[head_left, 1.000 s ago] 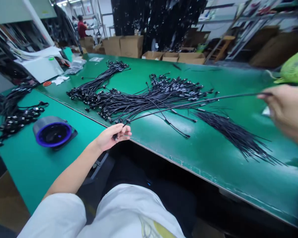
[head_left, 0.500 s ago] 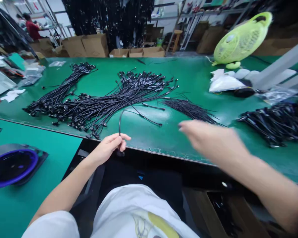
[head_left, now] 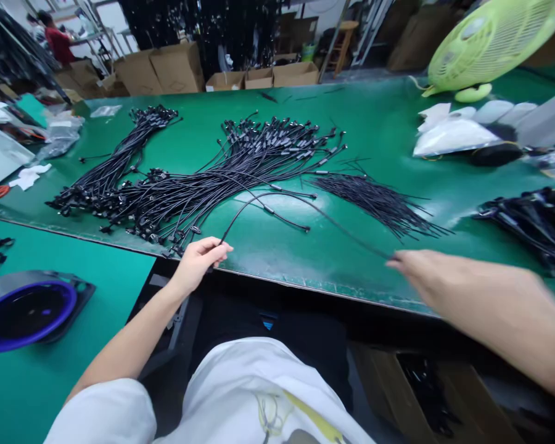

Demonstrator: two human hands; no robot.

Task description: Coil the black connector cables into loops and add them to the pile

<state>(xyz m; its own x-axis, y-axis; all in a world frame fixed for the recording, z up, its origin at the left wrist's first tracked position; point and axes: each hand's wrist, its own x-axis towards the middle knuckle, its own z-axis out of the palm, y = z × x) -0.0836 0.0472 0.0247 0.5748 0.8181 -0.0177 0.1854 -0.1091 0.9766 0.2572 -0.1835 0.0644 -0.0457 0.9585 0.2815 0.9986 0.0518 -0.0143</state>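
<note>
Thin black flexible cable [head_left: 324, 214], arched across mid-frame over the glossy green tabletop [head_left: 388, 123], pinched in closed fingers of the left hand [head_left: 198, 262], left of center, and blurred right hand [head_left: 437, 274], right.

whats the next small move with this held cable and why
Probably ease the right hand away from the left hand to straighten the cable, since both hands seem to pinch it, yet it bows in a slack arc between them.
</note>
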